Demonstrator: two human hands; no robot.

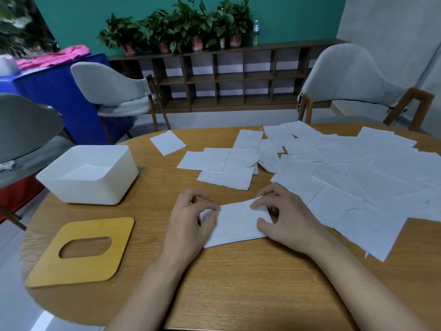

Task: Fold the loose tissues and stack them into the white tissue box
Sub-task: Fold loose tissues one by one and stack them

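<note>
- Our left hand and right hand pinch a half-folded tissue right of the box.
- Box holds few; many loose tissues remain beyond.

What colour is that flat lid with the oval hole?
Yellow, a mustard shade; the lid shows clearly in the head view.

Two bare forearms enter from the bottom edge, one from about 7 o'clock and one from about 5 o'clock. No sleeve shows on either arm up to the frame's edge. The left hand and the right hand wear no gloves, rings, watch or bands. The fingernails look short and unpainted.
</note>
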